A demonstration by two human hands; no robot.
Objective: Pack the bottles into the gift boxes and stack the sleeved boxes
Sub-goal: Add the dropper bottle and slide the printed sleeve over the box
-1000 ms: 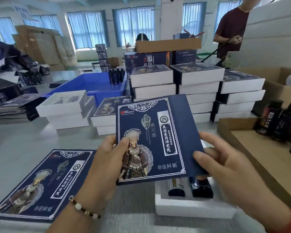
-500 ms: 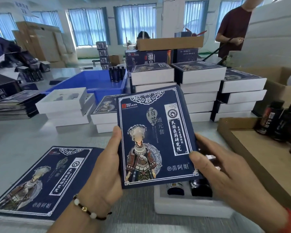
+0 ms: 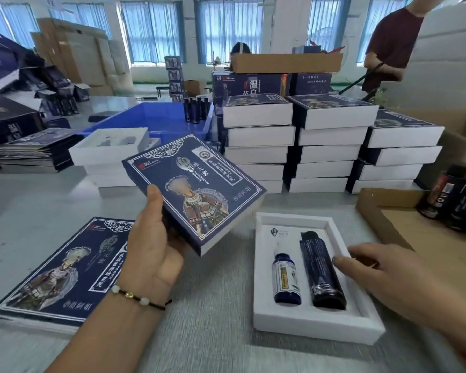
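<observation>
The left hand (image 3: 151, 246) is gripping a dark blue sleeve (image 3: 194, 192) by its near-left edge, thumb lying on the printed face and fingers curling underneath, and is holding it tilted in the air above the grey table (image 3: 51, 200). To the right of it, a white tray (image 3: 315, 324) is lying flat on the table with two bottles sitting in its recess: a small blue bottle (image 3: 285, 278) on the left and a taller black bottle (image 3: 322, 270) on the right, side by side. The right hand (image 3: 393, 275) is reaching in from the right with fingers spread and loosely extended, one fingertip touching or nearly touching the black bottle's right side; it is holding nothing. On the near left, a flat sleeve (image 3: 65, 267) with the same print is lying on the table, partly under the left wrist. Farther back, three stacks of sleeved boxes (image 3: 331, 146) are standing side by side at centre and right, white ends facing the camera. Left of them, a pile of empty trays (image 3: 108, 149) is sitting in front of a blue bin (image 3: 156, 119). At the far left, a heap of flat sleeves (image 3: 35, 149) is resting on the table. On the right, a shallow carton (image 3: 404, 224) is holding more dark bottles (image 3: 447, 195) standing upright at its far end. Another person in a dark red shirt (image 3: 390, 44) is standing at the far right.
</observation>
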